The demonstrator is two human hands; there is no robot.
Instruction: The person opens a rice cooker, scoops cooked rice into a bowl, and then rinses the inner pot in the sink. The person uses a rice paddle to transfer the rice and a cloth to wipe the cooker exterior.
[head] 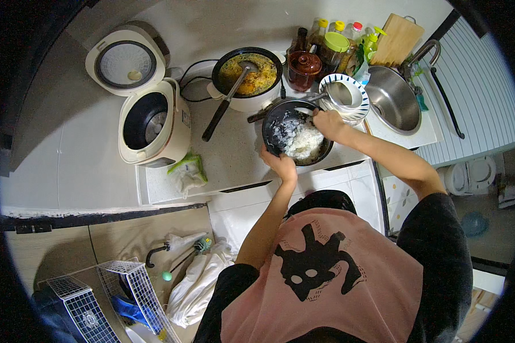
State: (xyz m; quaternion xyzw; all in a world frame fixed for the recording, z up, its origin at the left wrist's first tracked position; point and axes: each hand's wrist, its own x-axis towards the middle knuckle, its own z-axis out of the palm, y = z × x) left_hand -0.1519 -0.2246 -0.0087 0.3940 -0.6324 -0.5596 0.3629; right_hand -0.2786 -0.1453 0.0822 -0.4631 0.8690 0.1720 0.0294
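Observation:
A black inner pot with white rice in it rests near the front of the counter. Its near rim is gripped by my left hand, thumb side against the outer wall. My right hand reaches over the right rim, closed around a white rice paddle; only part of the paddle shows. Rice grains cling to the pot's left inner wall. Right behind the pot stands a white electric cooker filled with yellowish soup, a black-handled ladle lying across its rim.
An open-lidded rice cooker stands left, a bare metal plate at its bottom. A plastic bag lies before it. To the right are a striped-rim plate with a bowl and a steel sink. Behind stand a brown lidded jar and several bottles.

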